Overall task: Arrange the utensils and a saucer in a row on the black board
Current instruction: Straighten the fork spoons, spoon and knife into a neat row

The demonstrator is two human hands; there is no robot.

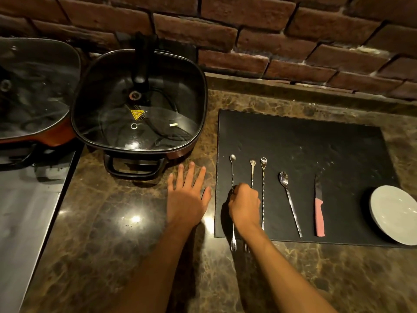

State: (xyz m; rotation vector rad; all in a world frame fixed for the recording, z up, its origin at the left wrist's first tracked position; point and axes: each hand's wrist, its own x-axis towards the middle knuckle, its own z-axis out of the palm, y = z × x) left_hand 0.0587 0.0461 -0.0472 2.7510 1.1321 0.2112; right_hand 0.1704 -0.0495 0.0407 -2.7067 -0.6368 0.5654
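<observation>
Right hand (244,205) is curled over the left part of the black board (316,141), its fingers pinched on the twisted stem of the leftmost bar spoon (232,175). That spoon lies with its long axis running away from the person, small bowl at the far end and forked tail at the near end, the fork tip overhanging the board's near edge onto the marble counter (108,233). Just to its right a second bar spoon (252,171) lies nearly parallel, its middle hidden under the hand; whether the hand touches it cannot be told. A third bar spoon (263,190) lies beside that, bowl also pointing away. Further right come a plain spoon (290,202), bowl far and handle angled toward the near right, then a pink-handled knife (319,211) with its dark blade pointing away. The white saucer (394,213) sits at the board's right end, overlapping its near right corner. Left hand (187,195) rests flat on the counter with fingers spread, holding nothing, near the board's left edge. A lidded electric pan (140,105) stands behind it.
</observation>
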